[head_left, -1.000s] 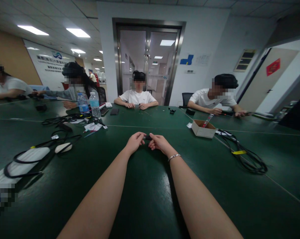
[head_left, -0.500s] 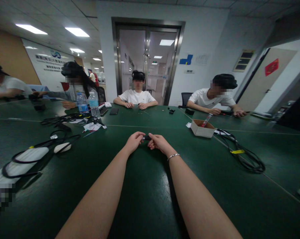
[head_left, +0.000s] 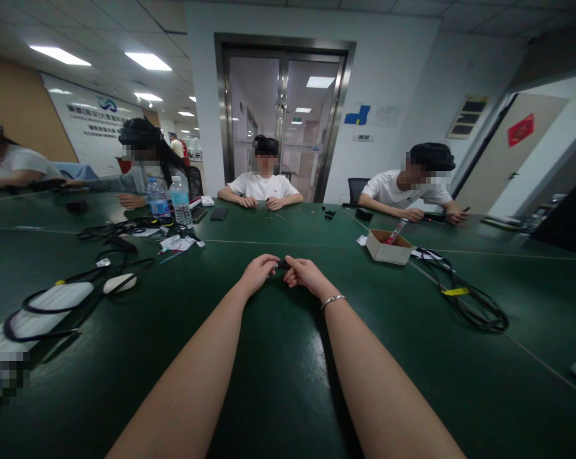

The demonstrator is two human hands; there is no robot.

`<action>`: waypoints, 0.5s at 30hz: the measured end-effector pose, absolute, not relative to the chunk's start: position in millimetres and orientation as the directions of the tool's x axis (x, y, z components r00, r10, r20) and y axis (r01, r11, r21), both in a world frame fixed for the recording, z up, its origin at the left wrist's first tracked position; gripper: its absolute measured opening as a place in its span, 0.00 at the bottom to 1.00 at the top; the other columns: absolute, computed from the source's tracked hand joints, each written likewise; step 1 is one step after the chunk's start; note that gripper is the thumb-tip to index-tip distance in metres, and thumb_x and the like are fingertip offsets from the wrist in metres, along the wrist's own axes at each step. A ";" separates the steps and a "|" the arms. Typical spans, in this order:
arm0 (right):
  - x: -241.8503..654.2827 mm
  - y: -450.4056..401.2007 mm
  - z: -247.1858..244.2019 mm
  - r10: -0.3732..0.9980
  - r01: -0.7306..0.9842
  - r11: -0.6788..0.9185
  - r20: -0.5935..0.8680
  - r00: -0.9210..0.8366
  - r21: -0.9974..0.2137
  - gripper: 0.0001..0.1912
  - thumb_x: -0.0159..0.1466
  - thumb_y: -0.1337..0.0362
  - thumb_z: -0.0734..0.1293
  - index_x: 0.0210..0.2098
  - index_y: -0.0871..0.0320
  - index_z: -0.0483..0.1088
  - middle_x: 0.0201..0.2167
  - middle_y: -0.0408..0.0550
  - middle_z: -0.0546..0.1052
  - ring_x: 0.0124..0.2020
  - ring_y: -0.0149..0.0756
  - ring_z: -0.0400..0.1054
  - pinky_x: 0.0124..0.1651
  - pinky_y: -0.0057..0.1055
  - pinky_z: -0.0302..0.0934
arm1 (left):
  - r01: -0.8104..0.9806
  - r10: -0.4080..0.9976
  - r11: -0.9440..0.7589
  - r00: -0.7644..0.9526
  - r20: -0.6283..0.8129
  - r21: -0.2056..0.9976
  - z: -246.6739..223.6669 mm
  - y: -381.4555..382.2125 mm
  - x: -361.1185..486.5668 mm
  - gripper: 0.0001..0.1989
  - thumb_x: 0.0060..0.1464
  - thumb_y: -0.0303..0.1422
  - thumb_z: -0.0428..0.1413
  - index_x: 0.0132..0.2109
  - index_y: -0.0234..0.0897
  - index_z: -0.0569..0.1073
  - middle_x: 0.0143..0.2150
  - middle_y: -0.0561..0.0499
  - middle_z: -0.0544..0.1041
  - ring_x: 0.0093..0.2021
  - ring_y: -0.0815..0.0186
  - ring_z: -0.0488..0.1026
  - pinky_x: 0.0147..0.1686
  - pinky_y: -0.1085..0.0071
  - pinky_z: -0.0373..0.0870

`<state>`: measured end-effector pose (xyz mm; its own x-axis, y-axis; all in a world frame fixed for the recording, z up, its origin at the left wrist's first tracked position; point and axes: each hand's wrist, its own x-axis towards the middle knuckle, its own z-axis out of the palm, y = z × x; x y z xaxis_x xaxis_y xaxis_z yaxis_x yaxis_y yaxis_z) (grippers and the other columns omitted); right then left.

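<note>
One small black object (head_left: 282,264) lies roughly level over the green table (head_left: 278,370), held from both sides: the left hand (head_left: 259,274), fingers curled, pinches one end; the right hand (head_left: 305,274), nearly closed, pinches the other, probably so neither end swings loose.

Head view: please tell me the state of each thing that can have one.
Small black object, held at both ends
Left hand, pinching its left end
Right hand, pinching its right end
Box, open
Plastic bottles, both upright
Cable at right, looped
Glass doors, shut
Ceiling lights, lit
</note>
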<state>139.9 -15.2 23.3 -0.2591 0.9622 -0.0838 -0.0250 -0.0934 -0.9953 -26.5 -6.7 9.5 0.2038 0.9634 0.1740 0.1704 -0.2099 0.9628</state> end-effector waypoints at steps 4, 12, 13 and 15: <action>140.2 -14.5 22.6 0.960 -0.028 -0.088 -0.077 -0.268 -0.996 0.16 0.69 0.61 0.61 0.27 0.65 0.66 0.17 0.49 0.73 0.15 0.28 0.66 0.19 0.21 0.65 | 0.158 0.966 -0.202 0.193 0.171 0.967 12.2 -9.1 -24.9 0.14 0.55 0.36 0.48 0.41 0.32 0.72 0.23 0.54 0.67 0.22 0.72 0.61 0.24 0.75 0.57; 139.6 -15.9 23.9 0.961 -0.016 -0.098 -0.090 -0.261 -0.995 0.15 0.69 0.62 0.61 0.28 0.64 0.65 0.17 0.49 0.73 0.16 0.28 0.66 0.19 0.21 0.65 | 0.207 0.965 -0.231 0.172 0.197 0.951 10.1 -8.8 -25.5 0.14 0.53 0.37 0.51 0.42 0.34 0.73 0.30 0.51 0.71 0.27 0.70 0.65 0.28 0.74 0.60; 139.6 -15.9 24.0 0.961 -0.017 -0.096 -0.088 -0.261 -0.995 0.14 0.69 0.62 0.61 0.29 0.64 0.65 0.17 0.49 0.73 0.16 0.28 0.66 0.20 0.21 0.65 | 0.212 0.965 -0.237 0.165 0.205 0.948 9.2 -8.0 -25.7 0.13 0.52 0.36 0.51 0.42 0.34 0.73 0.31 0.50 0.72 0.28 0.70 0.65 0.28 0.74 0.60; 139.5 -16.0 23.9 0.961 -0.016 -0.092 -0.085 -0.262 -0.996 0.14 0.70 0.63 0.59 0.29 0.64 0.65 0.17 0.48 0.73 0.16 0.28 0.66 0.20 0.21 0.65 | 0.205 0.965 -0.238 0.164 0.207 0.949 7.3 -6.0 -26.0 0.14 0.53 0.36 0.50 0.42 0.33 0.73 0.31 0.50 0.71 0.27 0.70 0.65 0.27 0.74 0.60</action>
<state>139.5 -16.0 23.9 -0.2616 0.9614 -0.0850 -0.0160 -0.0924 -0.9956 -26.0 -6.0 7.3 0.1635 0.9647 0.2067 0.2053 -0.2382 0.9493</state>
